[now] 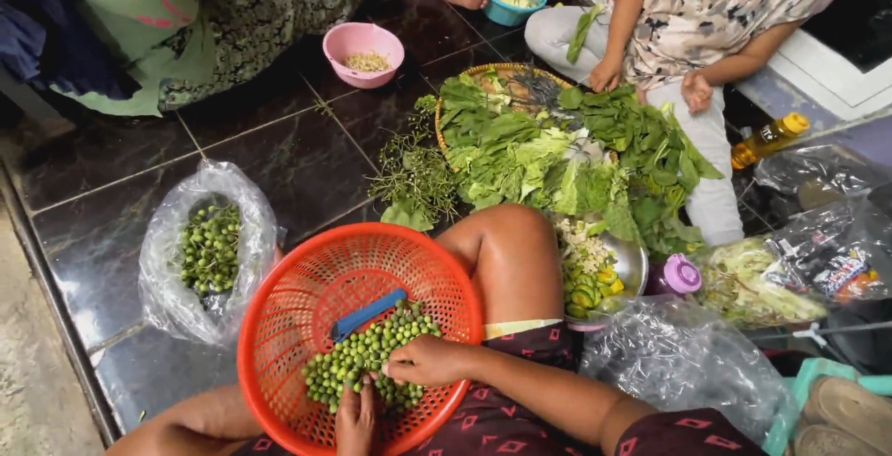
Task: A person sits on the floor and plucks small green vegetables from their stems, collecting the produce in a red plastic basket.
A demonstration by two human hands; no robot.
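Head view, looking down into my lap: both my hands are inside the orange basket (279, 326), which rests on my legs, tilted a little toward me. The small green berries (367, 358) lie heaped in its lower half, spreading from the middle toward the near rim. My right hand (429, 360) comes in from the right and sits on the right edge of the heap, fingers curled down narrow onto the berries, pinching at a few; I cannot tell just how many are between the tips. My left hand (356, 419) comes up from the near rim, fingers close together, tips touching the bottom of the same heap. So the berries lie just ahead of my left fingertips and to the left of my right ones, the two hands near each other, the right a bit deeper in. A blue-handled knife (369, 314) lies on the far side of the heap, its long axis running from lower left to upper right, touching the berries, free of both hands.

Left of the basket, a clear plastic bag (167, 270) holds more green berries, on a dark glossy tiled floor (102, 233). Beyond my knee is a woven tray of leafy greens (548, 154), and another person sits past it. A pink bowl (363, 53) stands farther off.
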